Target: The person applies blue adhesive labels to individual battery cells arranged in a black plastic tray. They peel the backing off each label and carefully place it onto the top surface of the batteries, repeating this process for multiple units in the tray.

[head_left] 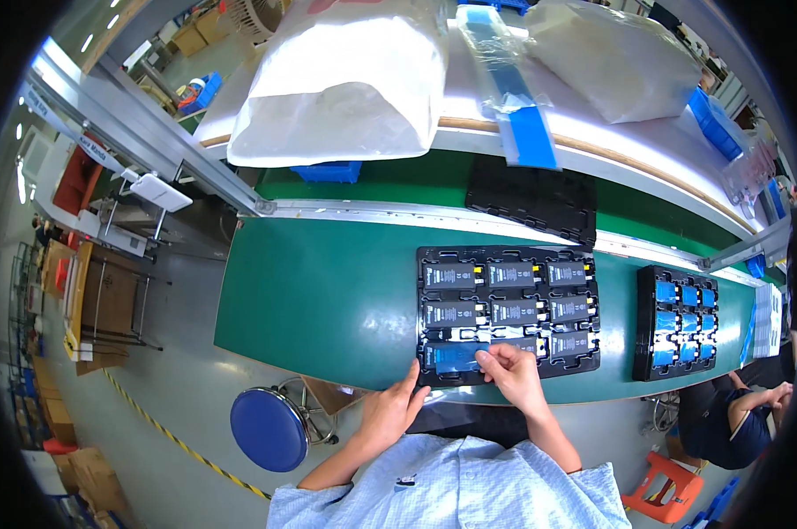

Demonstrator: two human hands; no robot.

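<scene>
Item: black moulded tray [508,254] on the green table [328,300], directly ahead of both hands. It holds dark rectangular cells in a three-by-three grid.

Item: blue-faced cell [452,357], in the tray's near-left pocket. Its long axis runs left to right, across the person's front. It lies between the two hands, at their fingertips.

Left hand [394,406]: fingers extended and apart, tips touching the tray's near-left corner just left of the blue-faced cell. It clamps nothing.

Right hand [515,375]: fingers curled together, pinching at the right end of the blue-faced cell. Whether it grips the cell itself or a film on it cannot be told. This hand is the nearer to the cell.

Beyond the hands: a stack of empty black trays [532,198] at the table's far edge, and white bags [345,79] on a shelf past it.

Well to the right of the right hand: a second tray [678,322] of blue-topped cells, beside a seated person [733,419].

Left of the left hand, on the floor: a blue stool [269,429].
</scene>
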